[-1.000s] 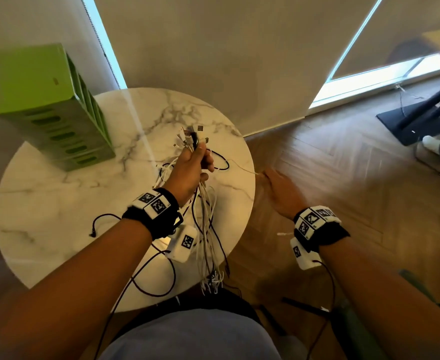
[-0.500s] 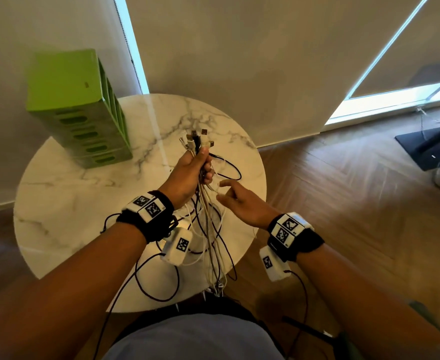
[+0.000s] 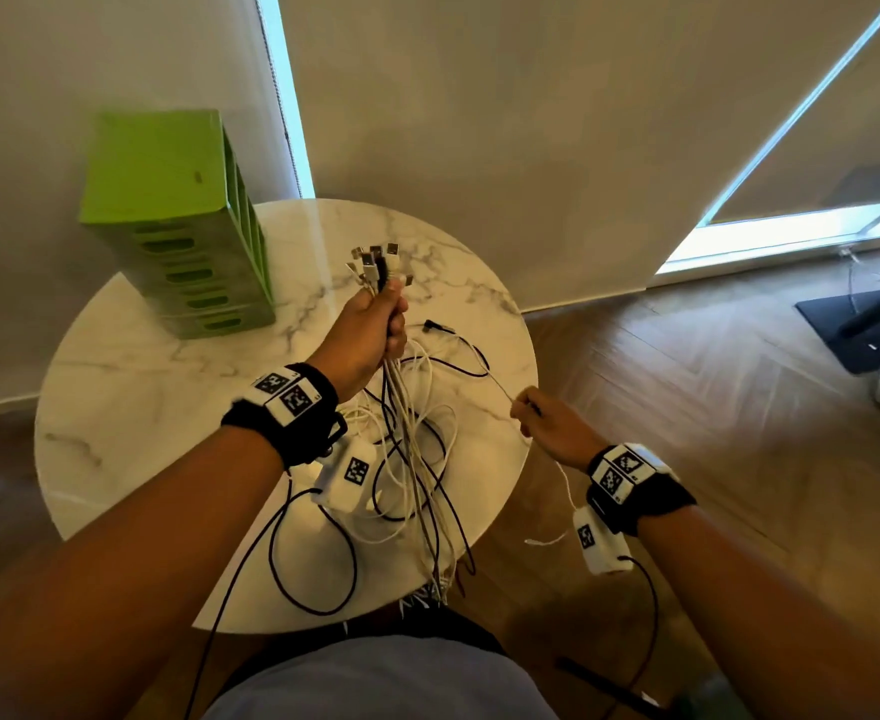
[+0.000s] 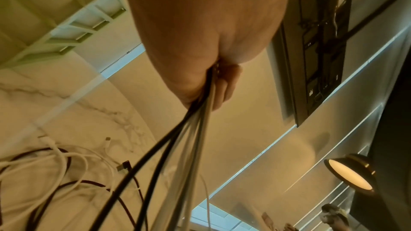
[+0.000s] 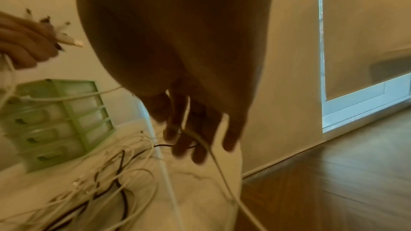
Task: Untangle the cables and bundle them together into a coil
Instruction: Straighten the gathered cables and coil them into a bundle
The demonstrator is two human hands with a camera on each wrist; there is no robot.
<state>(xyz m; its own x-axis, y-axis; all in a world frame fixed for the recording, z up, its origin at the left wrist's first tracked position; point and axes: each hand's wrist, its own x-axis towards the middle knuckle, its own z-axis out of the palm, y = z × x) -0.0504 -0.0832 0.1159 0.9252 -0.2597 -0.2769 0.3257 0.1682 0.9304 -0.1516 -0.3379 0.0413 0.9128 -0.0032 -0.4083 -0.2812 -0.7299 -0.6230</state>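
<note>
My left hand (image 3: 375,324) is raised over the round marble table (image 3: 131,387) and grips a bundle of white and black cables (image 3: 417,449) just below their plugs (image 3: 375,262), which stick up above the fist. The cables (image 4: 189,138) hang down from that hand and trail in loose loops (image 5: 106,182) on the tabletop, some ends dangling over the near edge. My right hand (image 3: 536,413), near the table's right edge, pinches a single thin white cable (image 3: 500,389) drawn out sideways from the bundle. This cable (image 5: 213,161) runs on between the fingers (image 5: 184,140) and hangs down past my wrist.
A green drawer organiser (image 3: 178,220) stands at the back left of the table. A black angled plug (image 3: 432,326) lies on the marble beside the bundle. Wooden floor (image 3: 713,407) lies to the right, with a dark mat (image 3: 853,324) at the far right.
My right hand came in from beyond the table edge to the bundle, took one white cable and drew it out to the right. My left hand kept its grip and rose slightly.
</note>
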